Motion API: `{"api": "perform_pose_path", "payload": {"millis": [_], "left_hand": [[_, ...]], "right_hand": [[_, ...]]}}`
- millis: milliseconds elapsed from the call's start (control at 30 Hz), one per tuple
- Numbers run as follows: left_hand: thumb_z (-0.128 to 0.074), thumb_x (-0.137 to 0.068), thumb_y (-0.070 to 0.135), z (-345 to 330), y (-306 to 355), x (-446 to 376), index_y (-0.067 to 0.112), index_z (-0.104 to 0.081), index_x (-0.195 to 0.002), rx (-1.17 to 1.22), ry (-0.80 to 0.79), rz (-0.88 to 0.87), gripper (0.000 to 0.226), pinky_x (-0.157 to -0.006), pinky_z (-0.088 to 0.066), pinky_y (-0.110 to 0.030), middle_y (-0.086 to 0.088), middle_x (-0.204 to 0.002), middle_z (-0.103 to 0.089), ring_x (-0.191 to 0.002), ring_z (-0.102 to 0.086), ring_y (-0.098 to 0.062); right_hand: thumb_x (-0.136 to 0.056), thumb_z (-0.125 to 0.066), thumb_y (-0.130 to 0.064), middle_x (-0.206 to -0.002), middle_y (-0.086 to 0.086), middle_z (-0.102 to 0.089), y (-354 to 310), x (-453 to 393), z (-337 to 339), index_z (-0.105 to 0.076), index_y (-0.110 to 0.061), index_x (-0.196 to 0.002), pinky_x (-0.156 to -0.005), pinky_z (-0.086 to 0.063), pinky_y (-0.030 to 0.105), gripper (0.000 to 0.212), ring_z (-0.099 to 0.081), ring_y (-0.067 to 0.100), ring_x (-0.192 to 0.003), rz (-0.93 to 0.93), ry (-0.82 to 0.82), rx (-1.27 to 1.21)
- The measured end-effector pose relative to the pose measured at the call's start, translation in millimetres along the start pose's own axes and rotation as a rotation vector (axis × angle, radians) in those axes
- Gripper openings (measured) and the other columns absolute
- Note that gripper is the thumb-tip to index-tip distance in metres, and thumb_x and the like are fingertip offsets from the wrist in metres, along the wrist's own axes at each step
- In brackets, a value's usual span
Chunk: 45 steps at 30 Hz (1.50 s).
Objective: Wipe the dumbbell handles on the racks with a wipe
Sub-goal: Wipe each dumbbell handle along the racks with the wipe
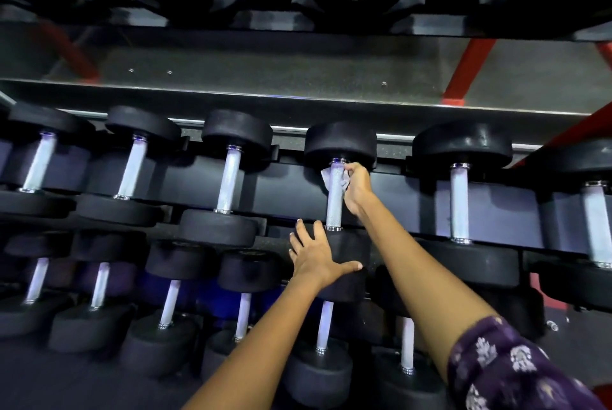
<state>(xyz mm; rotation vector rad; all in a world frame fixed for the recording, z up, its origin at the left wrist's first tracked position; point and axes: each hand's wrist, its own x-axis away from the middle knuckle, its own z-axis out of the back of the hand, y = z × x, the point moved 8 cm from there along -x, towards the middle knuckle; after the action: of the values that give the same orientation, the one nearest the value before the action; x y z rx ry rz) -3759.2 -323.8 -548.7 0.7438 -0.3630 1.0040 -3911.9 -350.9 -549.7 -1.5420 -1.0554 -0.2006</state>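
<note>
A black dumbbell with a knurled silver handle (334,201) lies on the middle rack shelf, near the centre of the view. My right hand (356,189) holds a white wipe (328,177) wrapped round the far end of that handle, just below the far head (341,141). My left hand (314,255) lies flat, fingers spread, on the near head (351,254) of the same dumbbell. Part of the wipe is hidden behind the handle and my fingers.
More black dumbbells (228,177) line the middle shelf on both sides, one (460,204) close to the right. A lower row (169,303) sits beneath my arms. The upper shelf (298,95) overhangs with big heads above. Red frame struts (467,71) stand at right.
</note>
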Motion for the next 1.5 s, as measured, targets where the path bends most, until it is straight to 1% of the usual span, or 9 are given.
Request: {"api": "perform_pose_path", "payload": {"millis": [167,367,500,633,833,1000,1167,1367,1500], "left_hand": [[-0.076,-0.07,0.06,-1,0,-1,0.015,-0.004,-0.151,-0.007,0.007,-0.003,0.117,-0.119,-0.011,-0.051,-0.017,-0.158,0.015,-0.146,0.005,-0.041],[-0.077,-0.07,0.058,1,0,-1,0.016,0.002,-0.153,0.016,-0.003,0.0,0.122,-0.119,-0.01,-0.051,-0.017,-0.158,0.016,-0.146,0.006,-0.04],[-0.077,-0.07,0.058,1,-1,1,0.017,0.01,-0.153,0.025,0.001,0.0,0.127,-0.118,-0.009,-0.051,-0.016,-0.158,0.018,-0.146,0.007,-0.041],[-0.078,-0.069,0.057,2,-1,0,0.017,0.012,-0.153,0.036,0.002,-0.004,0.129,-0.118,-0.009,-0.051,-0.016,-0.158,0.018,-0.146,0.007,-0.04],[-0.078,-0.07,0.057,2,-1,-1,0.017,0.013,-0.153,0.027,0.012,-0.004,0.129,-0.119,-0.01,-0.052,-0.017,-0.158,0.019,-0.146,0.006,-0.04],[-0.078,-0.07,0.056,2,0,0,0.016,0.013,-0.153,0.024,0.022,-0.006,0.129,-0.119,-0.01,-0.051,-0.018,-0.158,0.018,-0.146,0.006,-0.041],[-0.078,-0.071,0.056,1,0,0,0.016,0.013,-0.153,0.03,0.02,-0.003,0.128,-0.119,-0.008,-0.051,-0.018,-0.158,0.019,-0.146,0.007,-0.041],[-0.078,-0.071,0.056,2,0,-2,0.015,0.012,-0.153,0.027,0.023,0.0,0.127,-0.119,-0.008,-0.051,-0.018,-0.158,0.018,-0.146,0.007,-0.041],[-0.079,-0.07,0.055,3,0,-1,0.015,0.006,-0.153,0.033,0.041,-0.002,0.125,-0.119,-0.009,-0.051,-0.017,-0.159,0.014,-0.146,0.005,-0.04]], "right_hand": [[-0.071,-0.045,-0.035,-0.066,0.01,-0.047,17,-13,13,-0.051,-0.007,-0.071,-0.056,-0.034,0.029,0.029,-0.045,0.024,-0.052,-0.066,-0.104,0.087],[-0.061,-0.038,-0.022,-0.062,0.012,-0.056,9,-4,-2,-0.052,0.0,-0.08,-0.063,-0.04,0.029,0.032,-0.052,0.022,-0.053,-0.165,-0.23,-0.32],[-0.055,-0.041,-0.018,-0.063,0.012,-0.045,31,10,4,-0.06,0.002,-0.067,-0.062,-0.046,0.026,0.029,-0.047,0.024,-0.057,-0.264,-0.336,-0.067],[-0.09,-0.033,-0.014,-0.061,0.003,-0.057,38,12,28,-0.06,-0.009,-0.075,-0.062,-0.047,0.025,0.032,-0.054,0.016,-0.059,-0.262,-0.281,0.28],[-0.08,-0.057,0.004,-0.055,0.017,-0.052,21,13,44,-0.061,0.018,-0.074,-0.057,-0.04,0.016,0.016,-0.046,0.001,-0.053,0.21,-0.021,0.78],[-0.078,-0.062,-0.003,-0.061,0.006,-0.045,-6,21,18,-0.049,0.0,-0.057,-0.047,-0.028,0.016,0.025,-0.039,0.001,-0.051,0.528,0.066,1.083],[-0.087,-0.059,-0.013,-0.083,-0.001,-0.054,-13,23,13,-0.053,-0.005,-0.096,-0.058,-0.038,0.019,0.014,-0.054,0.013,-0.069,0.536,0.14,0.99],[-0.082,-0.055,-0.001,-0.098,0.005,-0.059,1,29,6,-0.038,-0.01,-0.094,-0.056,-0.042,0.026,0.022,-0.056,0.026,-0.079,0.482,-0.023,1.099],[-0.079,-0.056,0.003,-0.095,0.022,-0.065,-18,24,-4,-0.057,0.004,-0.079,-0.065,-0.05,0.025,0.001,-0.064,0.027,-0.098,0.501,0.01,1.149]]}}
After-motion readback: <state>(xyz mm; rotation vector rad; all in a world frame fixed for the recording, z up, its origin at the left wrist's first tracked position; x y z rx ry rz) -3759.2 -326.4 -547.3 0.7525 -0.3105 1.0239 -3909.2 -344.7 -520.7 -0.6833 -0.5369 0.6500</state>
